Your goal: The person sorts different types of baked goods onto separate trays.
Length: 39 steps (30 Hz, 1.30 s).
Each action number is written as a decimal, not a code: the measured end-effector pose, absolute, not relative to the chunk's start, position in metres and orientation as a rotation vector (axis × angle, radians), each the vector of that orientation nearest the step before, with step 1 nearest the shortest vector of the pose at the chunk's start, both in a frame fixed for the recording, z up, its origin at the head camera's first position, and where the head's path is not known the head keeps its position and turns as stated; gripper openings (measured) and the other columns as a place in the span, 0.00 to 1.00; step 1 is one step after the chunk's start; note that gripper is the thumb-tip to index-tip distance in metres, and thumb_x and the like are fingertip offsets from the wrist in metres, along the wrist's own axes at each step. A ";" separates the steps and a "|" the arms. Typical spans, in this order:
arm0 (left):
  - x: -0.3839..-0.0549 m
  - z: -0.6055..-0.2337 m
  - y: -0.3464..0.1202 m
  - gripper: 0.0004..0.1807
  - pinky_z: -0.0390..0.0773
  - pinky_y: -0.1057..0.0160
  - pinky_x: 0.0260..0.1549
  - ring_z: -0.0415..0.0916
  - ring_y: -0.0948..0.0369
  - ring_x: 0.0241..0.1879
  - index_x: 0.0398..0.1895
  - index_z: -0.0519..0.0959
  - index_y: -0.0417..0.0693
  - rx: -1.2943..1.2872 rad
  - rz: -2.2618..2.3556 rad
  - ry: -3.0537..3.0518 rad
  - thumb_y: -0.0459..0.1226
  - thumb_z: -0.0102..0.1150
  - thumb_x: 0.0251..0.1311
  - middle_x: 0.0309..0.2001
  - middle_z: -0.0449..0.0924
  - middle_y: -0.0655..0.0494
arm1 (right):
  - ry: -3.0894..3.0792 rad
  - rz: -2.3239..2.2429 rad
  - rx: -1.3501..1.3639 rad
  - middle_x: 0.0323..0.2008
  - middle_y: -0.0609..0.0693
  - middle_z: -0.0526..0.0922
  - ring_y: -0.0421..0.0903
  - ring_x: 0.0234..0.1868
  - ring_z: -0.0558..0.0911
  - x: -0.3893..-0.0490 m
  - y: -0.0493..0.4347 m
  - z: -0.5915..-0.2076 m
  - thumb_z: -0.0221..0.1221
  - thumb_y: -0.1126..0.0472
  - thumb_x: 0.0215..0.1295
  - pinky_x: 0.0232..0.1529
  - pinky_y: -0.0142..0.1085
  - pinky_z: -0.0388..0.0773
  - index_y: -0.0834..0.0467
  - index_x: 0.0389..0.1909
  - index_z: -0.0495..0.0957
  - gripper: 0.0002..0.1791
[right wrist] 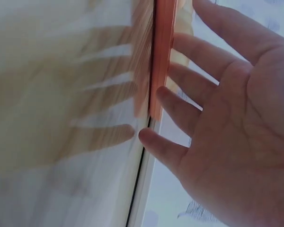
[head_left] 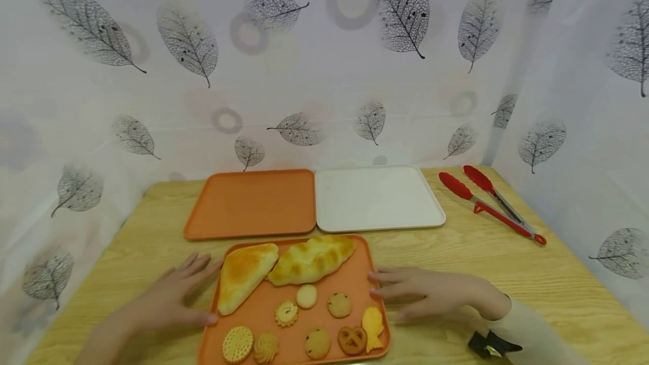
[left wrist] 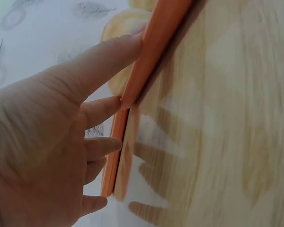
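Observation:
In the head view an orange tray [head_left: 294, 348] at the front of the table bears two breads and several cookies. A triangular bread [head_left: 245, 275] lies at its upper left, a braided loaf [head_left: 311, 261] beside it. Below them are a pretzel cookie [head_left: 352, 340], a fish-shaped cookie [head_left: 373, 328] and round ones such as a chocolate-chip cookie [head_left: 339, 305]. My left hand [head_left: 169, 297] spreads its fingers along the tray's left edge, thumb tip at the rim. Over at the right edge, my right hand [head_left: 431, 292] has its straight fingertips against the rim. Neither hand grips anything.
Behind the loaded tray, a second orange tray [head_left: 253, 204] and a white tray [head_left: 377, 199] stand side by side, both bare. Red-tipped tongs [head_left: 494, 207] lie spread at the right. A leaf-patterned curtain [head_left: 324, 72] borders the table at the back and sides.

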State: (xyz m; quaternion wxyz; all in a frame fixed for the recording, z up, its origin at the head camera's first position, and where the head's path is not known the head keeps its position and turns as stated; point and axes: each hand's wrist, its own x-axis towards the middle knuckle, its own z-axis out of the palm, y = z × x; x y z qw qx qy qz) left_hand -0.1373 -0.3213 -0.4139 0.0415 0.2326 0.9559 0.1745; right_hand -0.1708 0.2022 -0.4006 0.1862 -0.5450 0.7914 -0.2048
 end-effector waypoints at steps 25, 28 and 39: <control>-0.161 -0.395 -0.212 0.63 0.45 0.32 0.70 0.37 0.45 0.78 0.77 0.53 0.48 0.796 0.208 2.780 0.76 0.52 0.44 0.77 0.50 0.47 | 2.206 -0.830 -1.111 0.67 0.55 0.72 0.20 0.70 0.51 -0.195 0.287 -0.381 0.49 0.57 0.75 0.64 0.18 0.55 0.48 0.61 0.78 0.18; -0.162 -0.392 -0.205 0.64 0.44 0.32 0.70 0.36 0.45 0.78 0.77 0.54 0.46 0.828 0.181 2.783 0.77 0.53 0.42 0.78 0.49 0.46 | 2.195 -0.844 -1.082 0.66 0.55 0.73 0.20 0.70 0.51 -0.196 0.293 -0.380 0.49 0.58 0.75 0.63 0.17 0.55 0.49 0.61 0.78 0.18; -0.156 -0.394 -0.195 0.66 0.44 0.32 0.70 0.39 0.44 0.78 0.77 0.53 0.43 0.797 0.196 2.802 0.75 0.56 0.40 0.78 0.48 0.45 | 2.318 -0.752 -1.023 0.65 0.56 0.75 0.25 0.69 0.60 -0.197 0.302 -0.368 0.52 0.56 0.74 0.60 0.26 0.69 0.48 0.62 0.77 0.19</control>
